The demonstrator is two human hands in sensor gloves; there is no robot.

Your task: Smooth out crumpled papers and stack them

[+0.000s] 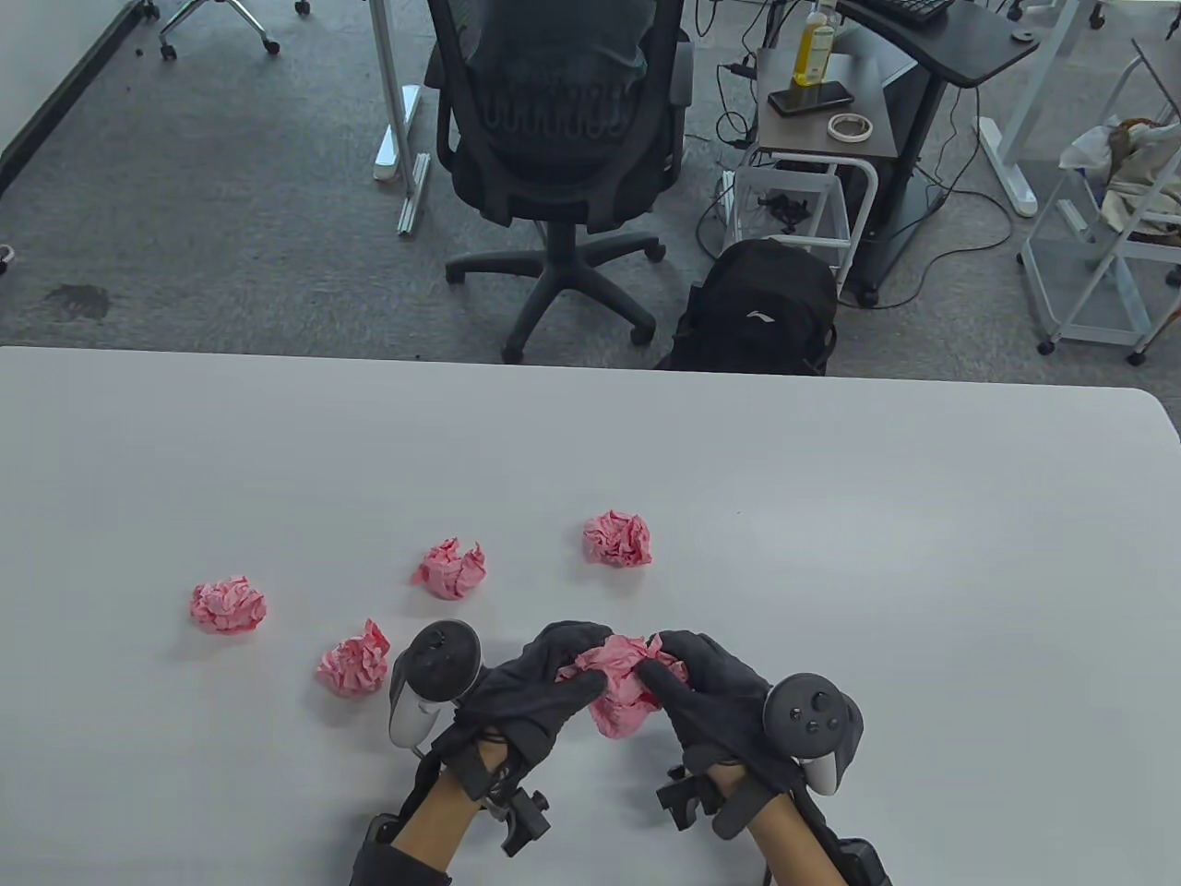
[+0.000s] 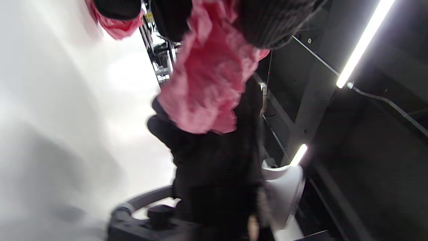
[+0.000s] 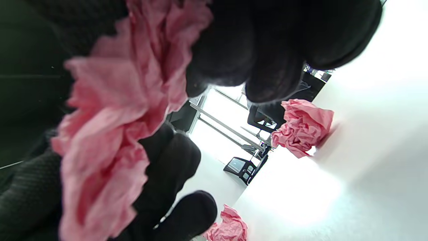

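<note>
pink crumpled paper (creased), knit-gloved hands

No words or numbers can be read anywhere in these views. The only sign is a white swoosh-like logo mark, without letters, on the black backpack standing on the floor in the upper middle of the table view. The yellow bottle at the upper right carries a label too small to read.
</note>
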